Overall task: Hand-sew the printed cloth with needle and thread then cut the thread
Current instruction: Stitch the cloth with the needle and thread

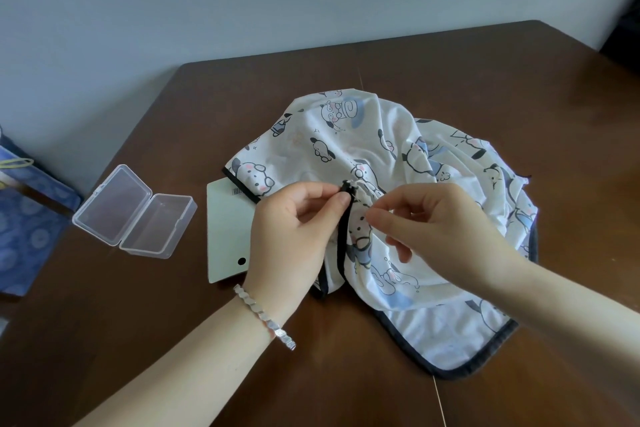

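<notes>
A white printed cloth [398,163] with cartoon dogs and a dark trim lies bunched on the brown table [242,97]. My left hand [294,232] pinches a raised fold of the dark trim [347,185] between thumb and forefinger. My right hand [433,222] is just right of that fold, thumb and forefinger pinched together at the cloth, the other fingers curled loosely. The needle and thread are too small to make out between the fingers. No scissors are in view.
An open clear plastic box [135,211] lies at the left of the table. A pale green card [225,229] lies partly under the cloth. A blue patterned bag [24,218] stands at the far left edge. A grey wall is behind.
</notes>
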